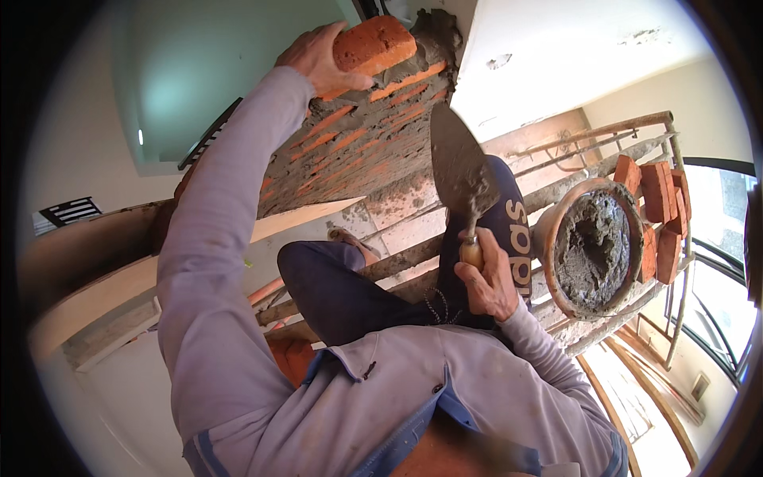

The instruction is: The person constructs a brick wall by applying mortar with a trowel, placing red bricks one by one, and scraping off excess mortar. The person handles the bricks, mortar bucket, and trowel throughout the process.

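Pinches an orange-red clay brick [375,44] by its left end in the left grip [324,63], at the top of a mortar-smeared brick wall [350,143], just beside a lump of wet mortar [437,36]. Wraps the right grip [487,274] around the wooden handle of a pointed masonry trowel [461,159], blade up and grey-coated. Farther right, near a round mortar bucket [544,238] and stacked bricks [658,193] on the scaffold [596,168]. Could skew or sink at one end if pressed unevenly into soft mortar; could fall from the edge if released while poorly bedded. Looks rectangular and rough-faced, fairly clean on top, with darker flecks and slightly worn corners.
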`<state>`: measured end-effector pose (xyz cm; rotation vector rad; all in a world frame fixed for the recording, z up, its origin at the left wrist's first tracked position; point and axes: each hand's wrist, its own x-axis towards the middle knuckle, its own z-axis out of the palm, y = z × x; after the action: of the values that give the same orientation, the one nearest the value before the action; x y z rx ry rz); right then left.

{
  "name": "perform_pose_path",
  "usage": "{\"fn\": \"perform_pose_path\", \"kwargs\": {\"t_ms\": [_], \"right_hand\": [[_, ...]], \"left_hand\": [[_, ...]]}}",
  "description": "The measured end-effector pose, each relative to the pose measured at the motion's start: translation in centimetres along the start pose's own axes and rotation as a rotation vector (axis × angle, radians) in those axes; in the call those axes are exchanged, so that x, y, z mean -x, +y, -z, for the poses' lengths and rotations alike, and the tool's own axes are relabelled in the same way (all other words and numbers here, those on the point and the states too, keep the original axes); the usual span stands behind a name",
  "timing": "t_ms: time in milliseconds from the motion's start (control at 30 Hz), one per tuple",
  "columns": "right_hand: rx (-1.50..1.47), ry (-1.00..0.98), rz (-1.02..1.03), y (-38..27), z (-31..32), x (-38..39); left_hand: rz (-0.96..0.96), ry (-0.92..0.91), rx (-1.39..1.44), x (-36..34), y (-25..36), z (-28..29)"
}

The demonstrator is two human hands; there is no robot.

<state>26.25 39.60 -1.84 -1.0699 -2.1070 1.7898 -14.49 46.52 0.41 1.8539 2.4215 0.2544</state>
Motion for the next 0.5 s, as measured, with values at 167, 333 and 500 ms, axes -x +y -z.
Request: {"fn": "perform_pose_path", "kwargs": {"t_ms": [167, 333, 500], "right_hand": [[0.333, 0.228, 0.35, -5.9, 0.9, -3.8], [0.572, 0.228, 0.624, -11.3, 0.8, -12.1], [0.709, 0.269, 0.767, -15.3, -0.6, -16.8]], "left_hand": [[0.07, -0.037, 0.397, 4.9, -5.9, -0.1], [0.083, 0.106, 0.328, 5.0, -5.3, -1.4], [0.141, 0.156, 0.234, 5.7, -4.2, -1.8]]}}
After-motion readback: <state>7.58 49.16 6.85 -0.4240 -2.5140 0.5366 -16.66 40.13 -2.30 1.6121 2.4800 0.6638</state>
